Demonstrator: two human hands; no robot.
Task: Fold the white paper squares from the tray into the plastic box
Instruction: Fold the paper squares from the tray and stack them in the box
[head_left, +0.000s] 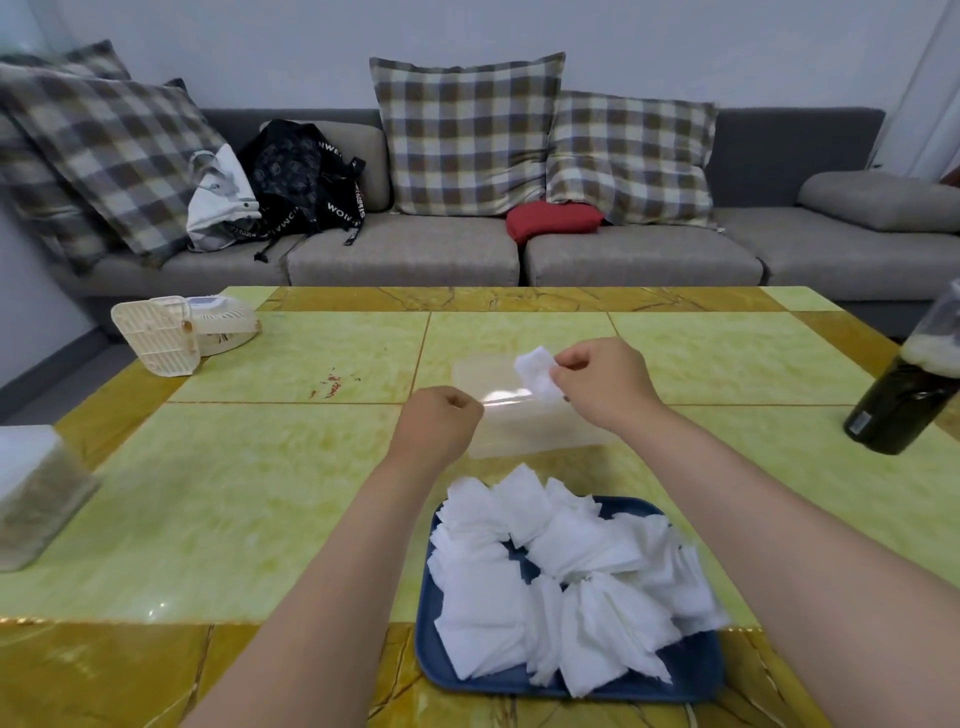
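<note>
One paper square (537, 373) in right grip (605, 387)

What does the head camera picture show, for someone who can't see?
The right hand pinches a small white paper square above a clear plastic box on a green-and-yellow table. The left hand is curled, empty. A blue rectangular tray holds more white squares.

We're looking across a green-and-amber tiled table (311, 364) at a grey sofa (405, 249) with checked cushions (467, 135) against a pale wall (260, 47).
</note>
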